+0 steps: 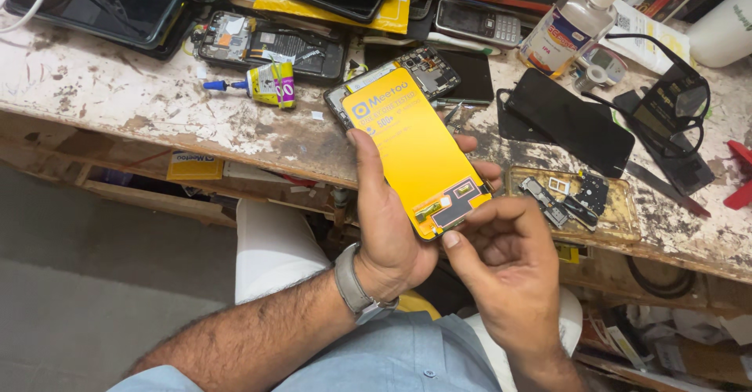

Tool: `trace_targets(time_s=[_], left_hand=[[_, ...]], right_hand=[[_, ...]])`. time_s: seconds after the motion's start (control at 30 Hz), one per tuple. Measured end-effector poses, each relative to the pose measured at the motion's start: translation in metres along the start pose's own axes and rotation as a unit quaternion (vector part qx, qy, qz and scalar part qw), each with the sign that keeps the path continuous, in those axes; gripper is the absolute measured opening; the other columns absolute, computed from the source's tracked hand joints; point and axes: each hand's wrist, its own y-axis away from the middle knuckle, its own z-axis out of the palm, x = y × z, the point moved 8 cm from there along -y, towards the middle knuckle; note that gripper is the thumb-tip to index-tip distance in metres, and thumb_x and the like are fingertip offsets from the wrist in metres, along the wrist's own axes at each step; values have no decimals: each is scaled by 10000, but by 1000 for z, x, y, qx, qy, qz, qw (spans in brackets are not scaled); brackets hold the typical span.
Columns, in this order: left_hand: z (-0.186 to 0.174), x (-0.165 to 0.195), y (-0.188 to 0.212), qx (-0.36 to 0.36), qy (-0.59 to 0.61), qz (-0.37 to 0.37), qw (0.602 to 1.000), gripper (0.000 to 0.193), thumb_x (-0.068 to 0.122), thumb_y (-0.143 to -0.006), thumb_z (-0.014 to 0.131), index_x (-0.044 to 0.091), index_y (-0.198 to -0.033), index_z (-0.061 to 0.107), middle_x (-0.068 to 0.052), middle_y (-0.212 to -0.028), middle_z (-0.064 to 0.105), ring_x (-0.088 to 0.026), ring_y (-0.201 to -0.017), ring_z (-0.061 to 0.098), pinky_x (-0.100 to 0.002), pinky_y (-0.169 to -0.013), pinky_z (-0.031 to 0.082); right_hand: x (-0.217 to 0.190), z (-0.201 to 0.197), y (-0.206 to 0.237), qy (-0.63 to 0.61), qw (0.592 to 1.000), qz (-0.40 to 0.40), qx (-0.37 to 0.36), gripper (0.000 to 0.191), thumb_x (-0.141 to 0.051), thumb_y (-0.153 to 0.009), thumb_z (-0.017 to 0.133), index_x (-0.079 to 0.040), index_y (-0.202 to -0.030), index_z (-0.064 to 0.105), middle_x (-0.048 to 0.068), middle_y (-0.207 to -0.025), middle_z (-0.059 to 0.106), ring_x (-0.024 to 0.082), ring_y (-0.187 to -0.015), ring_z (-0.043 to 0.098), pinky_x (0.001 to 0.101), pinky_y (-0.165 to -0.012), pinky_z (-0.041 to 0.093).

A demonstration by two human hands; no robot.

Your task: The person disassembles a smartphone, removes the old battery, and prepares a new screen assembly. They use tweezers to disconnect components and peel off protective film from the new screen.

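Gripping a yellow-backed phone screen (415, 151), the left hand (385, 220) wraps its edge; right hand (501, 255) pinches its near corner; right, a clear tray (623, 216) holds small phone parts (565, 196).

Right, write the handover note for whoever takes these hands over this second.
Left hand: holds the yellow-backed screen panel upright over the bench edge, thumb along its left side.
Right hand: fingertips at the panel's lower corner, by the flex connector; whether it pinches the connector I cannot tell.
On the bench: opened phone just behind the panel, glue tube to its left, tray of small parts to the right.
Done: phone is open. Left: panel is not yet on the phone.
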Motion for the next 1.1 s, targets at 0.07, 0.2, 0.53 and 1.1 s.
trace_targets(time_s=[0.07, 0.2, 0.53, 1.1], left_hand=[[0, 0, 1, 5, 6, -5, 1000, 903, 807, -988, 229, 30, -1351, 514, -170, -1197, 617, -324, -1011, 691, -482, -910, 585], [6, 1, 2, -24, 16, -11, 1000, 943, 827, -1009, 234, -9, -1346, 510, -194, -1182, 615, -331, -1019, 689, -480, -927, 585], [8, 1, 4, -10, 19, -12, 1000, 911, 811, -999, 231, 15, -1342, 510, -176, -1198, 611, -310, -1035, 689, -455, -874, 610], [14, 3, 8, -44, 8, -6, 999, 971, 812, -1011, 198, -42, -1323, 540, -191, -1183, 634, -305, -1056, 691, -440, -901, 608]], right_hand=[[-5, 4, 3, 21, 1000, -4, -5, 249, 87, -952, 672, 34, -1179, 583, 106, -1112, 683, 130, -1028, 679, 264, -935, 550], [-25, 11, 5, 155, 985, -78, -21, 218, 68, -922, 699, 14, -1133, 693, 56, -1077, 680, 106, -994, 684, 235, -896, 549], [-34, 13, 7, 194, 966, -166, -48, 230, 109, -886, 716, -30, -1068, 712, 57, -1001, 681, 109, -927, 681, 223, -819, 554], [-26, 4, 14, 221, 955, -194, -29, 234, 94, -844, 766, -79, -990, 708, 28, -1004, 684, 42, -801, 590, 165, -670, 446]])
